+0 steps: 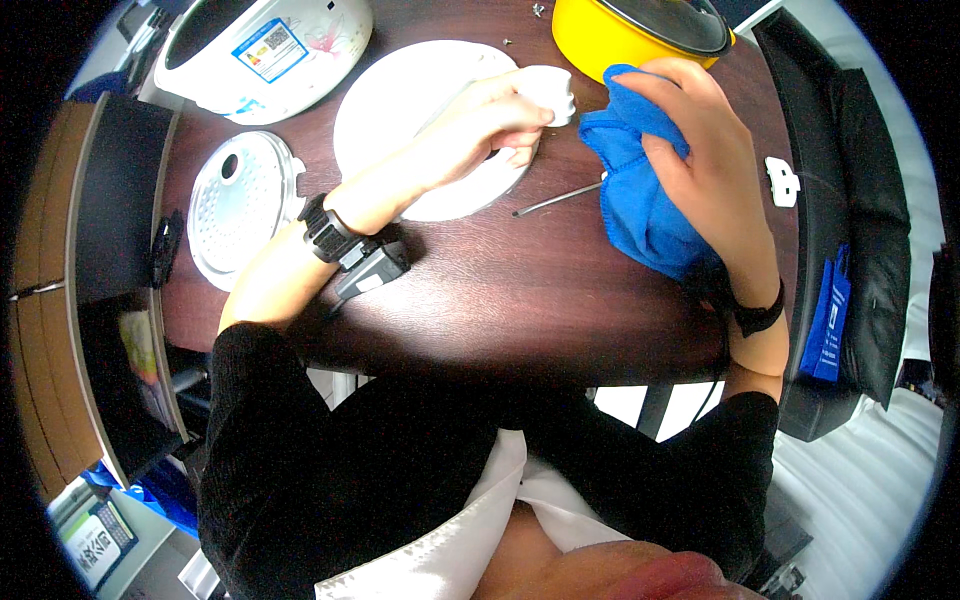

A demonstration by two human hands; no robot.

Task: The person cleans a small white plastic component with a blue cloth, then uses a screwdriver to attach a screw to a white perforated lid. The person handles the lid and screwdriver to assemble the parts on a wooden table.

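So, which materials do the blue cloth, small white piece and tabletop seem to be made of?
Blue cloth in the right hand: soft matte fabric, perhaps microfibre, with folds and stitched edge. Small white piece in the left hand: probably smooth plastic, evenly coloured, with rounded lobes. Tabletop: glossy wood or laminate, with brown streaks and a bright reflection.

The blue cloth (640, 215) looks soft and matt, with a stitched edge. The white cap (553, 93) appears to be smooth plastic, as does the round white disc (372, 125). The perforated plate (241, 205) seems to be translucent, pale plastic. The white appliance shell (335, 75) has a smooth, glossy skin bearing a printed paper-like label (271, 50). The yellow pot (590, 45) is glossy. The slender rod (555, 200) shines like metal. The tabletop (480, 290) shows dark, wood-like grain with a sheen; the black sofa (868, 270) resembles smooth leather. The black sleeve (255, 430) is ribbed knit.
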